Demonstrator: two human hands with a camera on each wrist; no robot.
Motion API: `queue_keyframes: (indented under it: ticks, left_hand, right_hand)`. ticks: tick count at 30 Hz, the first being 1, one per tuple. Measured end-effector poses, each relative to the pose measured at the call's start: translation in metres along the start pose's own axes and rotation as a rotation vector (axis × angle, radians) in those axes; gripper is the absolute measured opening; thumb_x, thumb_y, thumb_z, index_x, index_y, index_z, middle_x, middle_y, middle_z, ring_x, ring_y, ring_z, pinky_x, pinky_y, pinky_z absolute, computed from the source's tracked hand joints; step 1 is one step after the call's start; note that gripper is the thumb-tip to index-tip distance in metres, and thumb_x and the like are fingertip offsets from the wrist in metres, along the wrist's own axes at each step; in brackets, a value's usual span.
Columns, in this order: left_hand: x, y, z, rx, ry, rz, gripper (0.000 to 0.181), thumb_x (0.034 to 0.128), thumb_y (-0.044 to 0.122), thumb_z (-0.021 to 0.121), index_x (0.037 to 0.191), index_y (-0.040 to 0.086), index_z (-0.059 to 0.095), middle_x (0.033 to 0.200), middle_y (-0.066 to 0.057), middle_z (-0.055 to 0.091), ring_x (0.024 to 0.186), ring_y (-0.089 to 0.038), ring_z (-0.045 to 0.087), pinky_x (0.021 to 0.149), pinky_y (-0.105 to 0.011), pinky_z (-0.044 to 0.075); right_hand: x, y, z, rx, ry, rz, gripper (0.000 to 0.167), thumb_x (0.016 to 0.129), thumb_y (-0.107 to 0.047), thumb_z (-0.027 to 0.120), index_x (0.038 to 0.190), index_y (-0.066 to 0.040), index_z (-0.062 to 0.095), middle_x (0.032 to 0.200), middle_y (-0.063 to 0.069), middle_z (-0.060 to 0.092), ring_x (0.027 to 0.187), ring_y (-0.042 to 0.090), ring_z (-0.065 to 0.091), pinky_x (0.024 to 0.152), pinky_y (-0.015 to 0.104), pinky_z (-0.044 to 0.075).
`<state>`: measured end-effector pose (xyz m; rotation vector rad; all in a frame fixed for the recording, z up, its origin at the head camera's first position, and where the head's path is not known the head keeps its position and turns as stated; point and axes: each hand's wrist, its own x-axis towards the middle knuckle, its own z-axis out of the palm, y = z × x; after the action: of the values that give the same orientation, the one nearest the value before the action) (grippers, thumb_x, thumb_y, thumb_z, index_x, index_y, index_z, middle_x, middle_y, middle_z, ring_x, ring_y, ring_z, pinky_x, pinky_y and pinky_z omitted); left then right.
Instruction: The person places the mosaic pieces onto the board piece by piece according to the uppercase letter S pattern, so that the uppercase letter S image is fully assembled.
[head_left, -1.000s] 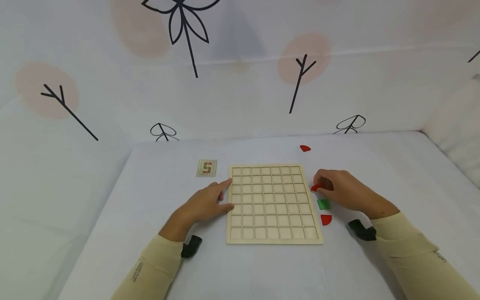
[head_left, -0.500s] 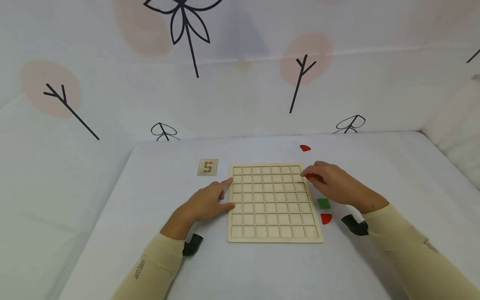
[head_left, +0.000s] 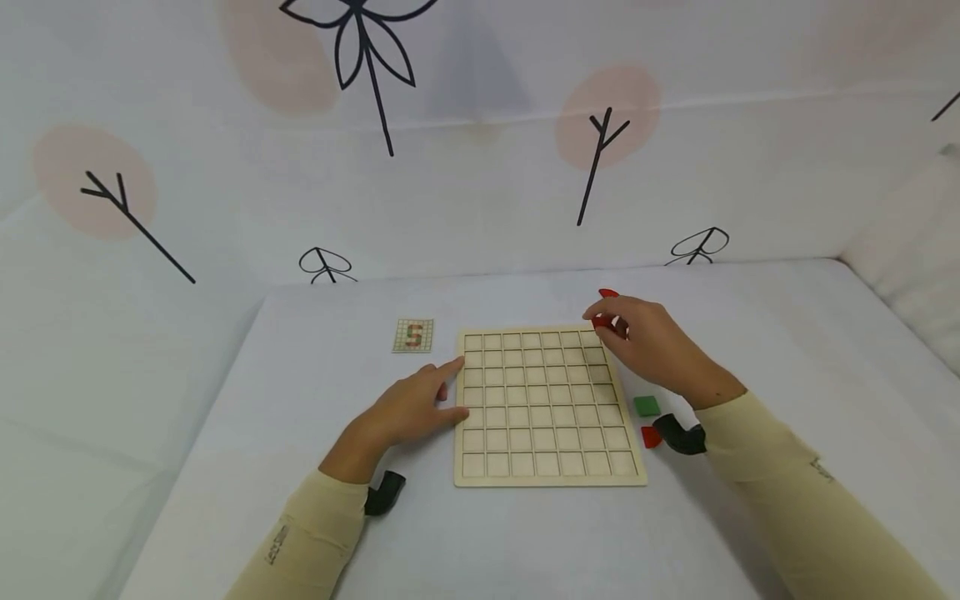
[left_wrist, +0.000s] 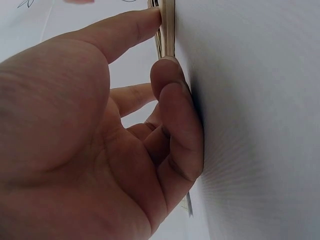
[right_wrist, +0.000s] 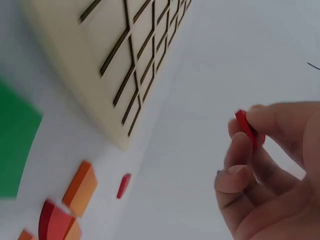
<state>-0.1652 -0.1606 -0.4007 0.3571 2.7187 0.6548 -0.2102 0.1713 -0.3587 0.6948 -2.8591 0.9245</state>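
My right hand (head_left: 645, 337) pinches a small red tile (right_wrist: 246, 129) between thumb and fingertips, above the far right corner of a pale wooden grid board (head_left: 547, 481). The board's square cells hold nothing. My left hand (head_left: 408, 407) touches the board's left edge with thumb and index fingertips. In the left wrist view, the other fingers (left_wrist: 180, 130) are bent against the white cloth. Beside the board's right edge lie a green square tile (head_left: 646, 406) and a red rounded tile (head_left: 650, 437), partly covered by the black wrist mount.
Another red tile (head_left: 608, 292) lies beyond the right hand. A small card (head_left: 413, 335) with a coloured S-like pattern lies left of the board. An orange tile (right_wrist: 81, 186) and a red tile (right_wrist: 55, 220) show near the board in the right wrist view.
My right hand has picked up the red tile from beside the board. It has carried it away from me and leftward, toward the board's far right corner. The left hand stays put.
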Motion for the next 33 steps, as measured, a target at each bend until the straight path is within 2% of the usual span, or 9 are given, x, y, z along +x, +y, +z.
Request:
queue_keyframes:
  ticks: [6,11,17,24,33]
  left_hand:
    - [0.0,0.001,-0.001,-0.003,0.001,0.002,0.08,0.0898,0.041,0.074,0.157,0.022,0.036,0.092,0.001,0.05,0.076,-0.012,0.045,0.067,-0.029,0.036]
    - [0.001,0.002,-0.001,-0.006,-0.001,0.002,0.08,0.0896,0.041,0.074,0.156,0.021,0.036,0.092,0.001,0.05,0.075,-0.012,0.045,0.066,-0.029,0.036]
    - [-0.001,0.003,-0.002,-0.013,0.002,0.0,0.079,0.0894,0.04,0.075,0.156,0.02,0.036,0.092,0.001,0.05,0.076,-0.012,0.045,0.066,-0.029,0.036]
    - [-0.001,0.001,-0.001,-0.008,0.002,-0.005,0.078,0.0894,0.04,0.075,0.156,0.021,0.037,0.092,0.001,0.05,0.077,-0.012,0.046,0.067,-0.029,0.037]
    - [0.001,0.001,-0.001,-0.008,0.005,-0.009,0.079,0.0891,0.041,0.075,0.156,0.022,0.037,0.093,0.002,0.051,0.076,-0.012,0.046,0.067,-0.029,0.037]
  right_hand:
    - [0.012,-0.008,0.006,0.048,0.146,-0.022,0.022,0.094,0.0,0.063,0.114,-0.006,0.07,0.096,0.011,0.07,0.079,0.022,0.06,0.055,0.025,0.045]
    - [0.02,-0.014,0.012,0.119,0.199,0.024,0.02,0.096,-0.004,0.063,0.115,-0.008,0.07,0.097,0.01,0.07,0.083,0.023,0.062,0.057,0.025,0.045]
    - [0.024,-0.016,0.024,0.227,0.246,0.05,0.024,0.097,-0.007,0.061,0.12,-0.007,0.068,0.106,0.013,0.07,0.078,0.022,0.063,0.057,0.025,0.047]
    - [0.022,-0.01,0.038,0.26,0.189,0.103,0.023,0.097,-0.007,0.059,0.117,-0.009,0.071,0.102,0.013,0.069,0.079,0.02,0.063,0.06,0.025,0.046]
    - [0.021,-0.006,0.037,0.29,0.091,0.15,0.024,0.098,-0.009,0.062,0.121,-0.008,0.068,0.104,0.014,0.066,0.088,0.027,0.067,0.069,0.029,0.051]
